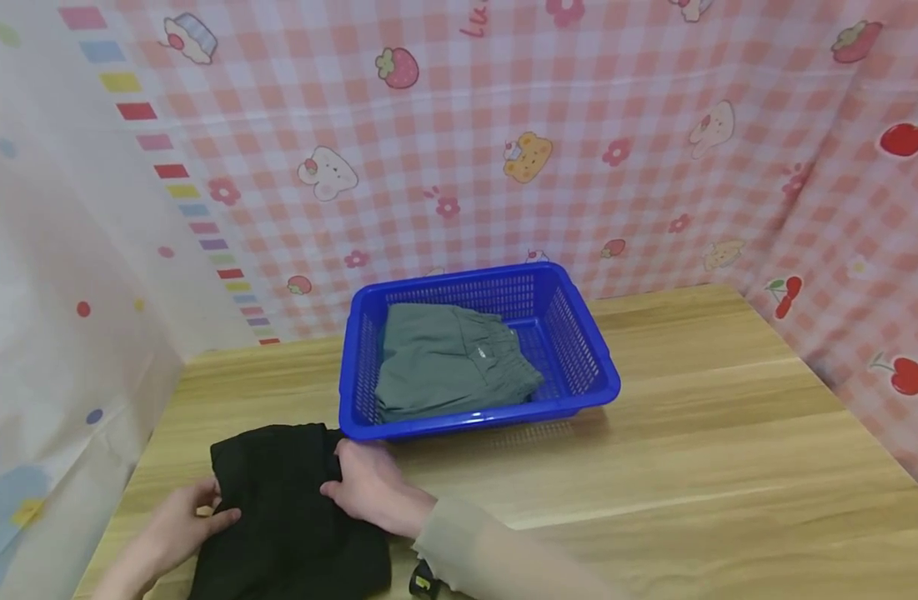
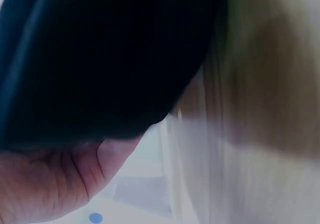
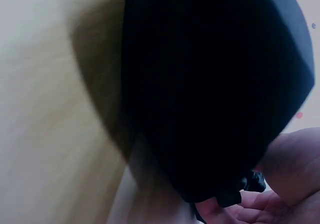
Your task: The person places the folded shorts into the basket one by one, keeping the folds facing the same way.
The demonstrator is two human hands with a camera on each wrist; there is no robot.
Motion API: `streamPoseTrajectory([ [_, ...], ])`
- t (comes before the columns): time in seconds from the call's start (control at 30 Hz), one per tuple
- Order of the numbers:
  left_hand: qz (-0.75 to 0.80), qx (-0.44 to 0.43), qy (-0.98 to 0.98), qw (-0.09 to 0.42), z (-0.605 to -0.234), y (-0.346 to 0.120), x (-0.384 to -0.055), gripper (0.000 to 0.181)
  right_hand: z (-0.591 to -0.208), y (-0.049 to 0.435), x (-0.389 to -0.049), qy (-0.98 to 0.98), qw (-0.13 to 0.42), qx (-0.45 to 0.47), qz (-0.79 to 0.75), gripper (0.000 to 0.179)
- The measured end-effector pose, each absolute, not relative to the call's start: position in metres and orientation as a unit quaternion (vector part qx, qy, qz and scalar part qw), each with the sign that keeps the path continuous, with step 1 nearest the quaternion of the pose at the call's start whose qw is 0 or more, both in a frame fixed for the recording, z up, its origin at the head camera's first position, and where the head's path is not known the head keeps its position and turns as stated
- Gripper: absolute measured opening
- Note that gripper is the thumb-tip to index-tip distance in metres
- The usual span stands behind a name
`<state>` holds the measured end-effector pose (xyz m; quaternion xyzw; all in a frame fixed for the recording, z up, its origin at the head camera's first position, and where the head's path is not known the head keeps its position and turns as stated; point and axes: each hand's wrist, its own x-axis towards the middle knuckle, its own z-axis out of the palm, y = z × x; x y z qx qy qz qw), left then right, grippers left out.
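Note:
A folded black garment (image 1: 286,517) lies at the front left of the table in the head view. My left hand (image 1: 177,533) pinches its left edge, thumb on top and fingers tucked beneath. On the opposite edge my right hand (image 1: 376,487) grips the cloth, just below the basket's near left corner. In the left wrist view the dark cloth (image 2: 100,64) hangs over the hand (image 2: 60,179) and covers most of the fingers. The right wrist view has the garment (image 3: 210,94) bulging above the tabletop, with the hand (image 3: 290,174) holding its lower end.
A blue plastic basket (image 1: 481,418) stands at the table's middle, holding folded grey-green shorts (image 1: 436,358) with an elastic waistband. Wood-grain tabletop (image 1: 729,433) stretches to the right. Patterned cloth (image 1: 459,167) hangs behind and along both sides.

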<state>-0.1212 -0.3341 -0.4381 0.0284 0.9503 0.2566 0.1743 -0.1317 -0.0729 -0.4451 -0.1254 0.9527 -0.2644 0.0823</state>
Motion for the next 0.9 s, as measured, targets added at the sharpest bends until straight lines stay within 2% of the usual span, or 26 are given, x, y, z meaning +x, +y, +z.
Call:
streamPoseTrajectory([
  [0.33, 0.312, 0.051, 0.927, 0.203, -0.443, -0.311, -0.108, 0.021, -0.442, -0.042, -0.123, 0.946, 0.097, -0.172, -0.258, 0.034],
  [0.5, 0.341, 0.074, 0.91, 0.223, -0.444, -0.295, -0.105, 0.029, -0.44, -0.021, -0.119, 0.944, 0.103, -0.188, -0.251, 0.029],
  [0.73, 0.299, 0.07, 0.927, 0.213, -0.445, -0.264, -0.102, 0.032, -0.436, 0.006, -0.12, 0.942, 0.158, -0.179, -0.237, 0.039],
  [0.9, 0.288, 0.076, 0.933, 0.2, -0.446, -0.238, -0.102, 0.029, -0.437, 0.028, -0.118, 0.943, 0.161, -0.173, -0.237, 0.039],
])
